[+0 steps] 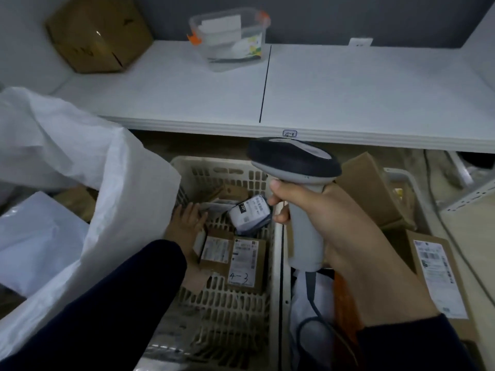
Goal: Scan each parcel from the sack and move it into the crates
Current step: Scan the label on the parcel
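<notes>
The small parcel [250, 214] with the white label lay tilted in the left crate [227, 303], propped on the other parcels near the crate's far right corner. Just in front of it sat two flat cardboard boxes side by side, label up: the smaller box [217, 249] on the left, and the box marked "4-3" [246, 263] in handwriting on the right.

My left hand [187, 219] was down inside that crate, just left of the small parcel. Its fingers were loose and nearly straight, closed on nothing that I could see. My right hand [334, 236] was wrapped tight round the handle of the scanner [292, 156], thumb up near the head. I held it above the seam between the two crates, head pointing left. Its cable [312, 303] hung down from the handle.

The right crate [401, 175] held more brown boxes, including a long labelled box [434, 277] by my right wrist. The white sack [107, 196] stood open against the left crate, on its left side.

Above the crates ran a white shelf [348, 89] with a small tag [289, 133] on its front edge. A cardboard carton [99, 33] and a clear plastic tub [230, 36] stood at the back of it.
</notes>
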